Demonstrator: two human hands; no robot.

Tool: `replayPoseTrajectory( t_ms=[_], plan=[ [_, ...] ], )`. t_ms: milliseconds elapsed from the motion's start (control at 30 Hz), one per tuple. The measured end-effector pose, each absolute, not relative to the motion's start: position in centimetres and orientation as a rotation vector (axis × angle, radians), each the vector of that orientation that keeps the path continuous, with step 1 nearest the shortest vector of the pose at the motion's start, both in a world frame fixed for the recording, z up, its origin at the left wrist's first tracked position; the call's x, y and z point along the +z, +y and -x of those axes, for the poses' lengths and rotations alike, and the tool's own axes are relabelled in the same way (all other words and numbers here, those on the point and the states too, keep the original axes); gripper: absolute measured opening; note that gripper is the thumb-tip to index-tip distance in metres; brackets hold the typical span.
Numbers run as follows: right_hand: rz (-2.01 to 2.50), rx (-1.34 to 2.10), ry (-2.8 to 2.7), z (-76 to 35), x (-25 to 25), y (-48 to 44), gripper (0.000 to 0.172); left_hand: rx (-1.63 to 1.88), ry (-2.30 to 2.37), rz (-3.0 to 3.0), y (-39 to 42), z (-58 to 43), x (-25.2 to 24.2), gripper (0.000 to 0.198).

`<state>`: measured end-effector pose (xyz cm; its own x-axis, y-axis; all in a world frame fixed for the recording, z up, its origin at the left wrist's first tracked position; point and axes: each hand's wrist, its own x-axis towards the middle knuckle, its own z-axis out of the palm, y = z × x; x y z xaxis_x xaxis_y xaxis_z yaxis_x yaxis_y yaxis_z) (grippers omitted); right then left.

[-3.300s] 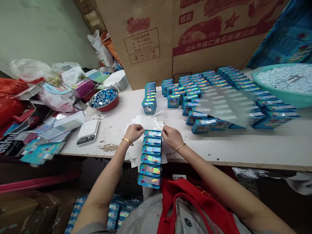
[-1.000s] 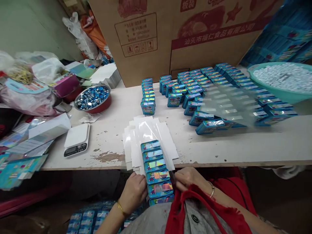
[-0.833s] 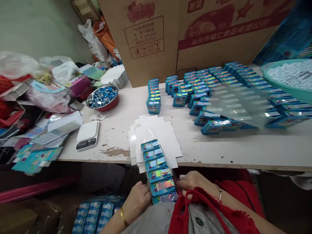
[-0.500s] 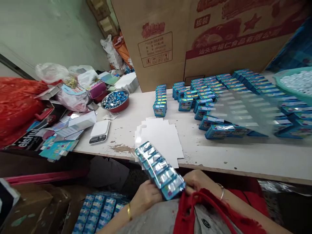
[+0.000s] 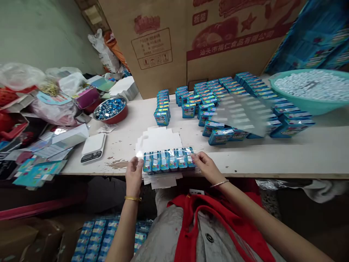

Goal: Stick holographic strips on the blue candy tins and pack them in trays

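In the head view, a row of several small blue boxes [image 5: 169, 162] lies in a clear plastic bag on a stack of flat white card [image 5: 160, 137] at the table's front edge. My left hand [image 5: 134, 171], fingers curled, pinches the left end of the bag. At the other end, the thumb and fingers of my right hand [image 5: 205, 165] close on the bag's edge by the last box. The row lies about level, its printed tops facing up under the shiny film.
Many more blue boxes [image 5: 220, 136] stand in rows on the right, partly under clear bags [image 5: 242, 112]. Left stand a white scale [image 5: 93, 145] and a red-sided bowl [image 5: 116, 112] of wrapped pieces. A green basin [image 5: 300, 103] of white pieces and a big carton [image 5: 174, 47] stand behind.
The bagged row has moved from a slanted position by my lap up onto the white card and turned level. My hands have moved apart to its two ends. The view has shifted right.
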<state>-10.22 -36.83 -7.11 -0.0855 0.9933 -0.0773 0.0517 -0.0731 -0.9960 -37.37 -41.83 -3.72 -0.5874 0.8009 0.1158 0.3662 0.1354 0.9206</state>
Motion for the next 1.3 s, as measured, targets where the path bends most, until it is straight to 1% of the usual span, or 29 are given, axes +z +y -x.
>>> replayPoseTrajectory(
  t_ms=[133,267,400,633,833,1033,1200,1300],
  plan=[
    [1.225,1.34,-1.132,10.9,-7.5,-37.3,0.057,1.345,1.771,-0.995,-41.9,37.8,-4.9,0.044],
    [1.204,1.466,-0.962,10.4,-8.1,-37.2,0.054,1.361,1.683,-0.953,-42.1,36.6,-4.0,0.04],
    [1.214,1.454,-0.881,10.0,-7.4,-37.2,0.054,1.369,1.589,-0.916,-41.8,35.9,-3.7,0.037],
    [1.205,1.496,-0.75,10.2,-6.6,-37.0,0.053,1.415,1.582,-0.875,-41.0,35.7,-3.7,0.037],
    [1.217,1.504,-0.754,11.9,-6.4,-36.3,0.053,1.465,1.631,-0.831,-40.8,37.0,-3.7,0.038],
    [1.068,1.592,-0.883,18.5,-3.9,-32.0,0.057,1.626,1.702,-0.797,-39.5,42.8,-1.3,0.044],
    [0.958,1.724,-0.875,28.1,-2.2,-25.6,0.06,1.753,1.816,-0.898,-36.3,51.2,1.3,0.036],
    [0.96,1.77,-0.886,34.0,-2.4,-22.1,0.058,1.752,1.88,-0.883,-33.6,56.4,1.6,0.036]
  ],
)
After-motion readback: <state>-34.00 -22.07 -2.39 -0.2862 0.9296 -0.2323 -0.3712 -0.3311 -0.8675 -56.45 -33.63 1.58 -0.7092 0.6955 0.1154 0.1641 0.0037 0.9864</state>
